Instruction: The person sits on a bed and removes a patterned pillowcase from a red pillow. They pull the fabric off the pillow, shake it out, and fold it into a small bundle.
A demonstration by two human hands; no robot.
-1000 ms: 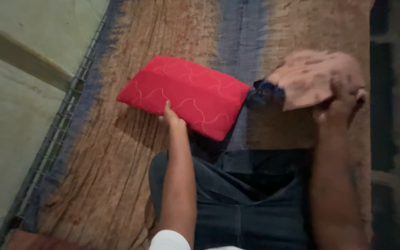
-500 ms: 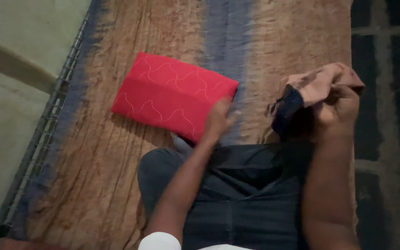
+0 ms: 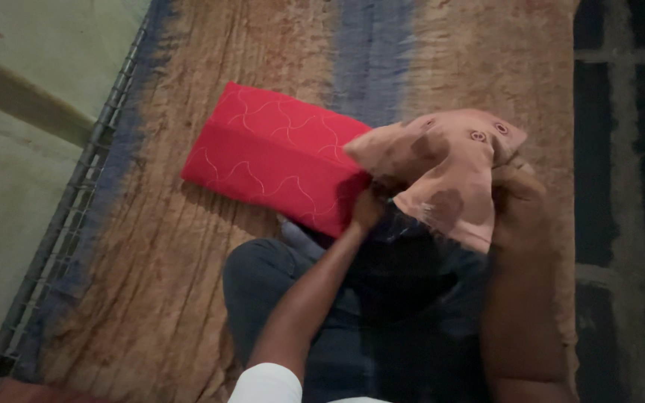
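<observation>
A pinkish-brown patterned cloth with a dark blue lining is held up over my lap. My left hand grips its lower left part from underneath. On the right, my right hand clutches the cloth's right edge. A red folded cloth with wavy stitched lines lies flat on the brown and blue blanket, just left of my left hand and partly hidden behind the raised cloth.
My legs in dark trousers rest on the blanket. A metal mesh bed edge runs along the left, with a greenish floor beyond it. Dark tiled floor lies to the right.
My left hand left the red cloth and moved right to grasp the patterned cloth. The bunched cloth in my right hand has spread open between both hands.
</observation>
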